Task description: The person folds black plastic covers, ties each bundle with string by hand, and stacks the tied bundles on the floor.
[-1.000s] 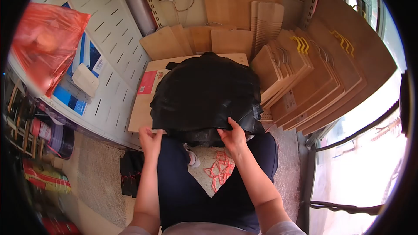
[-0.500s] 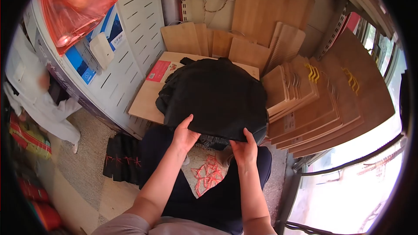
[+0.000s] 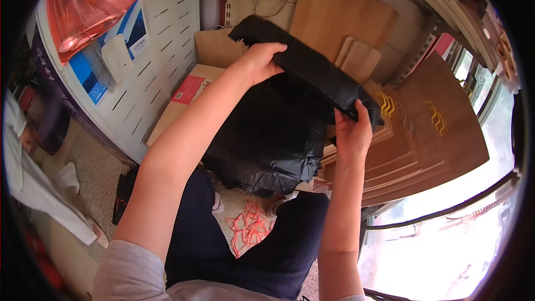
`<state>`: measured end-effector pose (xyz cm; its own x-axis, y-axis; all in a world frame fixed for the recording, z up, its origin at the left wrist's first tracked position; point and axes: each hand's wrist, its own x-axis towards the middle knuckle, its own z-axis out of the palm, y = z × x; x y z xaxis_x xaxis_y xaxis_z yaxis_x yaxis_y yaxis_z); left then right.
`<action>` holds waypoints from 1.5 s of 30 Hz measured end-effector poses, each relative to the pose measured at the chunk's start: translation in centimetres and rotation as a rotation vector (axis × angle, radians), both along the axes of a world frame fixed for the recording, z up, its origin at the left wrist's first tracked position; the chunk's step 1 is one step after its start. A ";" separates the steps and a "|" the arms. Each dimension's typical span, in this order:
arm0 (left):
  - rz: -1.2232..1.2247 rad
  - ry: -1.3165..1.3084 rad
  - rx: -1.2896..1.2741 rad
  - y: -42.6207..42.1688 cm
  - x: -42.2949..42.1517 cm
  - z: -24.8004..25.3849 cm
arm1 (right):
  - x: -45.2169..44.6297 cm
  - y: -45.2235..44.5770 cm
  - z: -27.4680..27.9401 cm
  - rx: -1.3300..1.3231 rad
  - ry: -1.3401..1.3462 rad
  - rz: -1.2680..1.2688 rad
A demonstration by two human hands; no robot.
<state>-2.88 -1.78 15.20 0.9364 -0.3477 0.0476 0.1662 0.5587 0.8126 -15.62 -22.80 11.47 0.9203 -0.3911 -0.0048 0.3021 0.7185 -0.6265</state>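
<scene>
A flat strip of black plastic bags point(image 3: 317, 69), folded over, is raised between my two hands above the pile. My left hand point(image 3: 263, 62) pinches its near edge left of the middle, with the thumb on top. Near the strip's right end, my right hand point(image 3: 355, 131) grips it with thumb and fingers. Below lies a crinkled pile of black plastic bags point(image 3: 267, 134), its loose edges hanging toward my knees. The pile rests on a light wooden board point(image 3: 198, 73) with a pink label point(image 3: 189, 89). I cannot tell whether the strip is separate from the pile.
Wooden cutting boards point(image 3: 429, 150) with yellow hooks point(image 3: 385, 105) stand at the right. A large board point(image 3: 340, 11) leans on the back wall. Pink-red strings point(image 3: 251, 226) lie on the floor between my feet. A red plastic bag point(image 3: 97, 3) hangs upper left; a person point(image 3: 47, 189) is beyond the panel.
Both hands have moved up and away from me, the right one also rightward. The black plastic, before held flat at the pile's near edge, is now a tilted folded strip lifted above it.
</scene>
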 end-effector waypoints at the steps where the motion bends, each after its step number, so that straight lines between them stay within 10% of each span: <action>1: -0.019 -0.031 0.002 -0.4 0.3 1.0 | -0.6 0.3 1.0 -0.041 -0.079 -0.046; 7: -0.273 -0.103 -0.060 2.6 1.6 -0.8 | -5.4 7.4 -1.6 -0.203 -0.123 -0.153; 13: -0.288 0.267 -0.272 7.4 0.0 -17.2 | -5.8 16.2 -13.5 0.035 0.201 -0.013; 21: 0.378 0.229 0.010 19.5 -23.7 -20.7 | -5.4 17.7 -18.4 -0.030 0.280 0.001; 27: 1.020 0.902 0.031 36.1 -37.0 -42.9 | -4.4 19.8 -19.1 -0.095 0.206 -0.084; 29: 0.912 1.273 0.334 37.8 -41.6 -46.7 | -4.3 20.3 -19.1 -0.134 0.210 -0.121; 35: 0.294 1.381 0.216 39.3 -52.7 -52.7 | -3.9 19.2 -19.7 -0.215 0.204 -0.115; 41: 0.553 1.623 0.373 38.9 -60.8 -54.0 | -3.8 19.4 -19.5 -0.261 0.203 -0.123; 45: 0.115 1.495 0.252 38.8 -60.5 -56.4 | -3.5 19.1 -20.3 -0.278 0.164 -0.131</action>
<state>-63.42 36.99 -41.21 0.0912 -0.1258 -0.9879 0.8647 0.5021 0.0158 -19.10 -3.66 -8.80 0.8578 -0.5134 -0.0255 0.2595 0.4755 -0.8406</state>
